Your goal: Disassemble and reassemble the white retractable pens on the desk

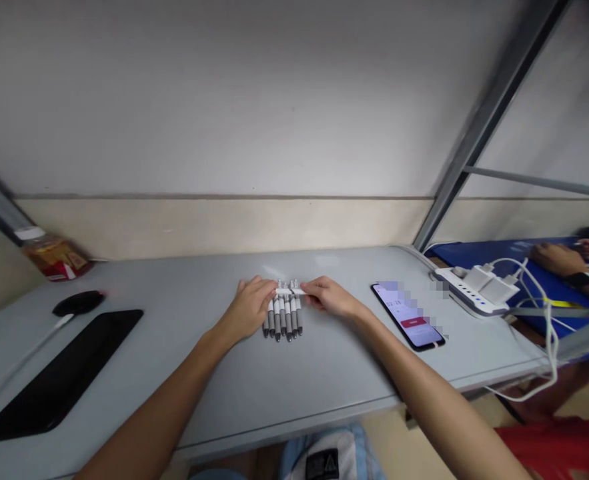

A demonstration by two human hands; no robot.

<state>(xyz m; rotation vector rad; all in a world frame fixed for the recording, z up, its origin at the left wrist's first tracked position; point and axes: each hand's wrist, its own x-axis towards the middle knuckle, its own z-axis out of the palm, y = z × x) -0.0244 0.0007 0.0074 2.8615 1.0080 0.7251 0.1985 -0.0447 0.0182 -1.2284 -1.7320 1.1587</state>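
Several grey and white pens lie side by side in a row on the grey table, tips pointing toward me. My left hand rests at the row's left side, fingers curled onto the pens' white top ends. My right hand is at the row's right, pinching a white pen or strip that lies crosswise over the top ends.
A phone with a lit screen lies right of my hands. A white power strip with chargers and cables sits at the table's right end. A black pad and black mouse lie left, a jar behind. Another person's hands work at far right.
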